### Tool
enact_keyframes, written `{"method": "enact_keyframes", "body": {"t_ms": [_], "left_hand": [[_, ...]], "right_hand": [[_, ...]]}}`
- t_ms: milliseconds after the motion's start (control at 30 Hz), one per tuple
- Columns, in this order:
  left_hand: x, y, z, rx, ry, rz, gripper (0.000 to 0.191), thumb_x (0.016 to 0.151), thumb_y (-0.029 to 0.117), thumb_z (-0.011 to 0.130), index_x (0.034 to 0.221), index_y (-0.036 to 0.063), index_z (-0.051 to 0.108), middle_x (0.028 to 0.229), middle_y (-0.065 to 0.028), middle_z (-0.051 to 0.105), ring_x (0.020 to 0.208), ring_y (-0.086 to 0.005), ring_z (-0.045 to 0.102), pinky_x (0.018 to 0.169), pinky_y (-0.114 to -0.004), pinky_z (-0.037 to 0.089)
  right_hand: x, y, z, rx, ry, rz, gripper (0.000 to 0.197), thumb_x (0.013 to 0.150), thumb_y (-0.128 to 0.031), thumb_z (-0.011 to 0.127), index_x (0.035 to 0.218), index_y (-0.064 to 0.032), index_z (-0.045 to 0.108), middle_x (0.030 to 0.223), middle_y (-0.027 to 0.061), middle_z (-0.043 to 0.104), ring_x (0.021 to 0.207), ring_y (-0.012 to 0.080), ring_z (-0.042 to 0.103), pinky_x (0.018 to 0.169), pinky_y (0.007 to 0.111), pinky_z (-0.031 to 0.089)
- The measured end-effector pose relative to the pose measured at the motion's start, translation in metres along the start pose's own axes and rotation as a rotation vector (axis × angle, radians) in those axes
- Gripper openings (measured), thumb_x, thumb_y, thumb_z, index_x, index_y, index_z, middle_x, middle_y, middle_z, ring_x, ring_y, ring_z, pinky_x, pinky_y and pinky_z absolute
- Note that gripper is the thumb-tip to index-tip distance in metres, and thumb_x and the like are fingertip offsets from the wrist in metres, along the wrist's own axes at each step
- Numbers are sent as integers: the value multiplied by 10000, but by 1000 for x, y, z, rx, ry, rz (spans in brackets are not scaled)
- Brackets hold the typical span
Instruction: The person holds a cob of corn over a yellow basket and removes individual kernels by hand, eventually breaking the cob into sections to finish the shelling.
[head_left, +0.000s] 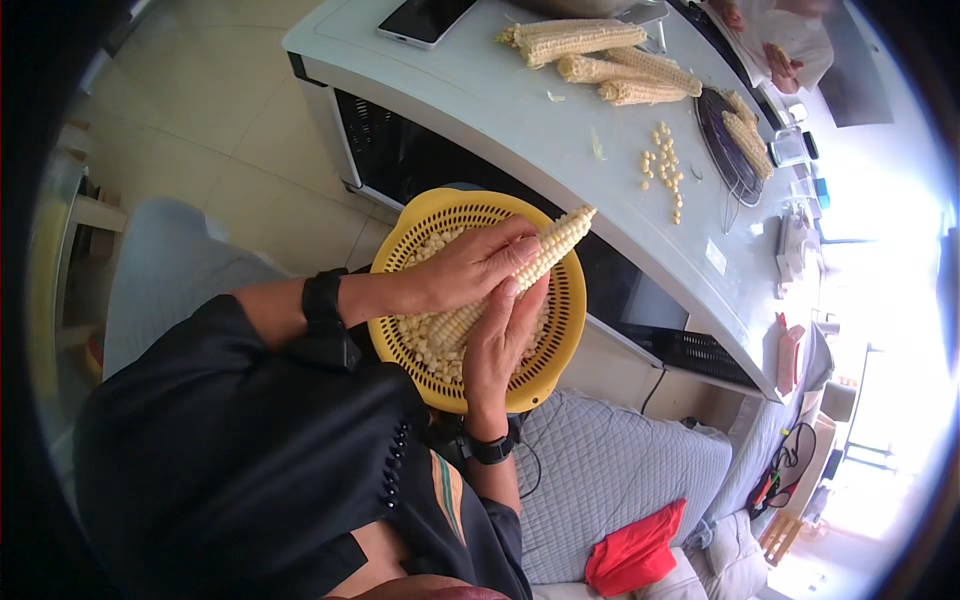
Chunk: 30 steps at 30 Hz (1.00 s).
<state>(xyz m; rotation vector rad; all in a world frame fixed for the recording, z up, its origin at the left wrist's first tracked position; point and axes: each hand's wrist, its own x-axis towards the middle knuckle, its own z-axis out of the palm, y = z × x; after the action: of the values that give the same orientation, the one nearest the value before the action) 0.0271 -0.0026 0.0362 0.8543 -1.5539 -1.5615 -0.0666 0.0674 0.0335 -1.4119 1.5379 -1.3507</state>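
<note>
A corn cob with pale kernels (553, 244) lies slantwise in both my hands, its narrow tip up and to the right. My left hand (472, 262) grips it from above, thumb against the kernels. Lower down, my right hand (499, 337) holds the cob from the side, thumb along it. The cob's thick end reaches down over loose kernels (442, 360) in a yellow perforated plastic basket (568, 330). My hands hide part of the cob and basket.
On the glass-topped table (525, 120) are stripped cobs (585, 37), scattered kernels (664, 161), a phone (426, 19) and a round wire rack (720, 142) bearing cobs. Another person's hand (782, 67) shows across it. A quilted grey cover (622, 465) and red cloth (637, 551) lie at lower right.
</note>
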Motion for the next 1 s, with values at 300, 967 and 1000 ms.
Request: {"method": "enact_keyframes", "body": {"t_ms": [300,967,1000], "left_hand": [[6,-22,28,-146,95,49,273,1037,238,362,983,35,536,897,-19,526,819,-92,484,724,-258,421],[-7,-30,22,-456,122,-255,275,1016,186,378,1084,-5,563,943,-62,583,854,-117,552,778,-294,477],[-13,-27,18,-10,46,78,305,1027,237,385,1106,-2,557,996,-81,584,918,-143,555,828,-310,467]], "right_hand": [[-10,14,-2,-34,121,-89,486,1025,-225,394,1415,36,269,1353,208,446,1225,277,464,1008,349,366],[-21,17,-12,100,74,-24,450,1018,-195,414,1398,33,339,1255,174,524,1137,223,510,974,322,390],[-21,21,-15,13,102,-6,436,1029,-234,394,1382,22,372,1223,145,539,1100,192,521,949,307,405]]}}
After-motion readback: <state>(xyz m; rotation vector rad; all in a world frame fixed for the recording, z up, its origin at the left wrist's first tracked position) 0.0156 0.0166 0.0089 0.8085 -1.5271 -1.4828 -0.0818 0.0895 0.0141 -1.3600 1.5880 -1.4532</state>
